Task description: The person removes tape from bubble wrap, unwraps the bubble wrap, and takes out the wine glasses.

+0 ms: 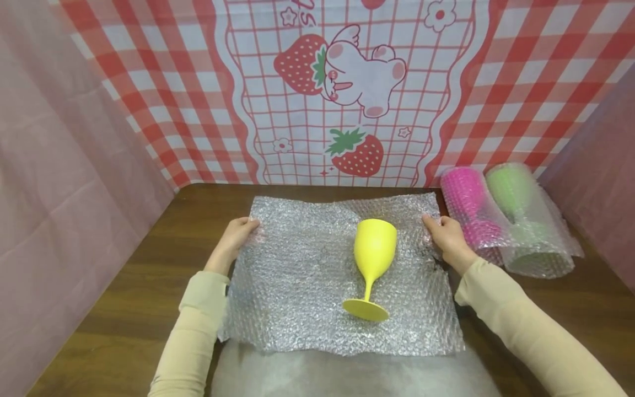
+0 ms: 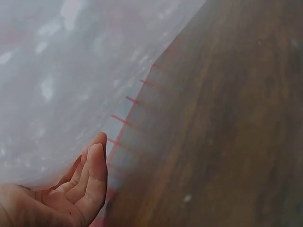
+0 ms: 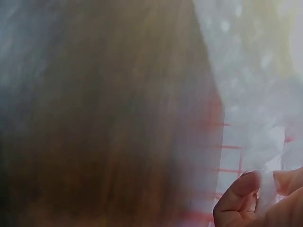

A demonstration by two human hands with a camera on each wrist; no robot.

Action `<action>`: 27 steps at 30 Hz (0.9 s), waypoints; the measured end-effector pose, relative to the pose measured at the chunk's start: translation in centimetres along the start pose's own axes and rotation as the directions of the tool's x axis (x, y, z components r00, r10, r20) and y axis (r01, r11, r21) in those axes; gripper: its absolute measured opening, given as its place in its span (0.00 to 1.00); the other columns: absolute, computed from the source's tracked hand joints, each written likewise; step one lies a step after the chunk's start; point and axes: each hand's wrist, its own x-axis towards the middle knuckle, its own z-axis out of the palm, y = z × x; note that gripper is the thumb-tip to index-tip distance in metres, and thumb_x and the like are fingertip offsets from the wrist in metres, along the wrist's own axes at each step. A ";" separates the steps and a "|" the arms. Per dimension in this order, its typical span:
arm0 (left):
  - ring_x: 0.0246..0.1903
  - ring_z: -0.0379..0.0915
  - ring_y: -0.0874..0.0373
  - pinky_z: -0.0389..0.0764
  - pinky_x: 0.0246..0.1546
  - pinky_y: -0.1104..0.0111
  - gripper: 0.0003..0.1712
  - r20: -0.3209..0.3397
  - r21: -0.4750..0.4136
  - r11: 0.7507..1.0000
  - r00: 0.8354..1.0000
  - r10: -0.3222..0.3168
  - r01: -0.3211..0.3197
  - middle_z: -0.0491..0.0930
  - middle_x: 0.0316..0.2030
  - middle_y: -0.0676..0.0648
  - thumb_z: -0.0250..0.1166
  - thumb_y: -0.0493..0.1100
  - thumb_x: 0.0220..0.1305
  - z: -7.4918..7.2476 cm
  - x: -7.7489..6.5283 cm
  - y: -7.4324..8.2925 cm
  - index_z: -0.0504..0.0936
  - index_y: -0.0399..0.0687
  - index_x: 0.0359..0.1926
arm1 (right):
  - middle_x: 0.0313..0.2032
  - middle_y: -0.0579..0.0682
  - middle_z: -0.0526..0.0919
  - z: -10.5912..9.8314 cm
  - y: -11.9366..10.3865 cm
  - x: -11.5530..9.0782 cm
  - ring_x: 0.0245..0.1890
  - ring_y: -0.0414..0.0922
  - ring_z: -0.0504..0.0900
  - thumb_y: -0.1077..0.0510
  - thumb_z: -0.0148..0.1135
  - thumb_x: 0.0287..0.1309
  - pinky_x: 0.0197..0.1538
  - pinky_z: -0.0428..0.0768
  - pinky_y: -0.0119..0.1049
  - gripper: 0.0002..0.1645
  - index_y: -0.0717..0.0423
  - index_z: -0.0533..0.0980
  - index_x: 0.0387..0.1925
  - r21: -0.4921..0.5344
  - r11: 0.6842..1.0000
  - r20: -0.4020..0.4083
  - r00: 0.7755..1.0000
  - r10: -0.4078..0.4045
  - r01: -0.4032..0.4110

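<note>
A yellow goblet (image 1: pixel 375 248) lies on its side on a sheet of clear bubble wrap (image 1: pixel 292 275), right of the sheet's middle, its rim away from me and its foot toward me. My left hand (image 1: pixel 235 237) pinches the left edge of the wrap near its far corner. At the opposite edge, the thumb and fingers of my right hand (image 1: pixel 450 241) pinch the wrap near the far right corner. The right wrist view shows a fold of the film between the right thumb and fingers (image 3: pixel 244 187). Neither hand touches the goblet.
A pink goblet (image 1: pixel 466 198) and a green goblet (image 1: pixel 513 193), each rolled in bubble wrap, lie side by side at the back right of the wooden table (image 1: pixel 134 275). A pale, translucent sheet (image 1: pixel 347 375) lies at the near edge. A strawberry-print cloth (image 1: pixel 317 110) hangs behind.
</note>
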 end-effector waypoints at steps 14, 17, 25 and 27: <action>0.21 0.71 0.67 0.75 0.24 0.75 0.22 0.026 0.000 1.000 1.000 -0.012 0.012 0.73 0.25 0.53 0.53 0.42 0.64 -0.1 0.5 -0.6 0.68 0.27 0.52 | 0.42 0.65 0.68 0.5 0.1 -0.3 0.40 0.53 0.69 0.51 0.44 0.63 0.37 0.72 0.35 0.26 0.75 0.62 0.46 -0.149 0.989 -0.058 0.998 -0.006 -0.003; 0.24 0.72 0.66 0.76 0.26 0.74 0.23 0.035 0.033 0.999 0.999 0.003 -0.004 0.74 0.31 0.48 0.52 0.43 0.64 -0.4 0.1 -0.2 0.67 0.29 0.55 | 0.47 0.68 0.67 0.6 0.0 -0.3 0.44 0.56 0.68 0.53 0.45 0.62 0.45 0.73 0.42 0.29 0.77 0.59 0.52 -0.135 0.991 -0.073 0.997 -0.005 -0.005; 0.26 0.73 0.66 0.77 0.31 0.75 0.27 0.091 0.093 0.995 0.995 0.031 -0.040 0.71 0.48 0.35 0.48 0.43 0.68 -1.7 -0.8 1.3 0.58 0.31 0.63 | 0.48 0.72 0.67 0.4 -0.3 -0.8 0.42 0.57 0.70 0.63 0.50 0.46 0.45 0.74 0.46 0.42 0.69 0.46 0.62 -0.150 0.989 -0.084 0.996 -0.008 -0.005; 0.26 0.73 0.66 0.77 0.31 0.76 0.27 0.095 0.090 0.995 0.995 0.032 -0.041 0.70 0.47 0.35 0.47 0.43 0.68 -2.0 -1.0 1.7 0.58 0.31 0.63 | 0.43 0.69 0.71 0.2 -0.3 -1.0 0.33 0.51 0.75 0.65 0.51 0.46 0.36 0.76 0.39 0.44 0.65 0.44 0.64 -0.167 0.985 -0.068 0.996 -0.053 0.041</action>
